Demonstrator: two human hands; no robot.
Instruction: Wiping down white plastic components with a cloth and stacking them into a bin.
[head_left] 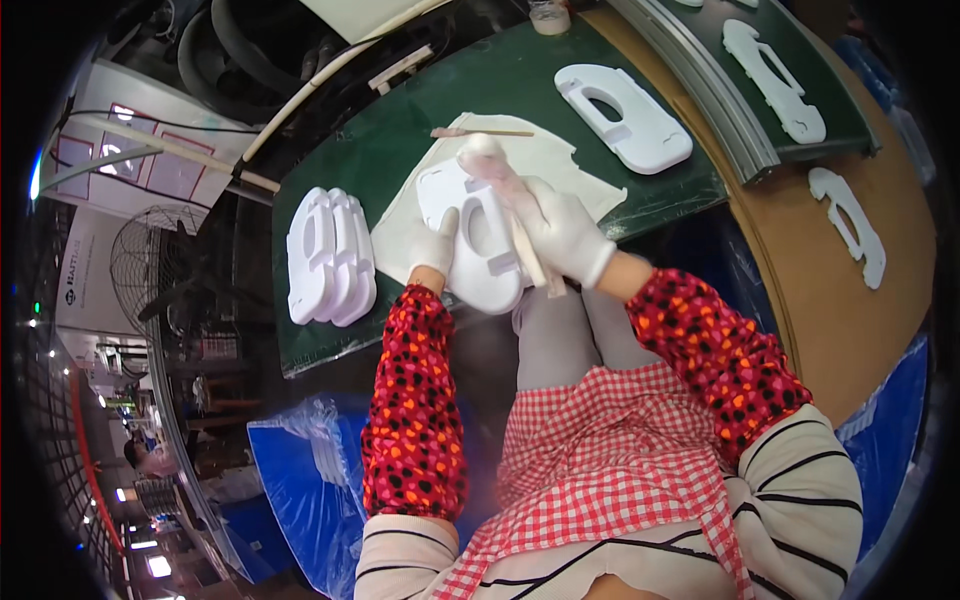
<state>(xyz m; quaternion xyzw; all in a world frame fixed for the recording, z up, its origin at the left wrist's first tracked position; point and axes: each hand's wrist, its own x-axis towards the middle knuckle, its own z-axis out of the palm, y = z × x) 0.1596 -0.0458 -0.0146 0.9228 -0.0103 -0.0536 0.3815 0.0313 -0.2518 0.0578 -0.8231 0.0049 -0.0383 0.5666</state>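
Note:
My left hand (437, 245), in a white glove, grips the left edge of a white plastic part (487, 285) with a large oval opening. My right hand (570, 232), gloved too, is closed around a pale stick (528, 250) whose upper end is wrapped in pinkish material and has a rounded white tip (484, 150). That tip sits over the far end of the part; whether it touches cannot be told. Beneath the part a cream cloth (400, 215) lies on the green tabletop (330, 160), with a thin brown-and-pink stick (490, 132) on it.
Several like white parts (325, 260) stand close together at the left. Another (640, 135) lies at the right. A jar (549, 16) is at the far edge. Beyond a metal rail (715, 95) is a green belt with more parts; one (848, 228) rests on cardboard. A plastic-lined blue bin (300, 480) stands below left.

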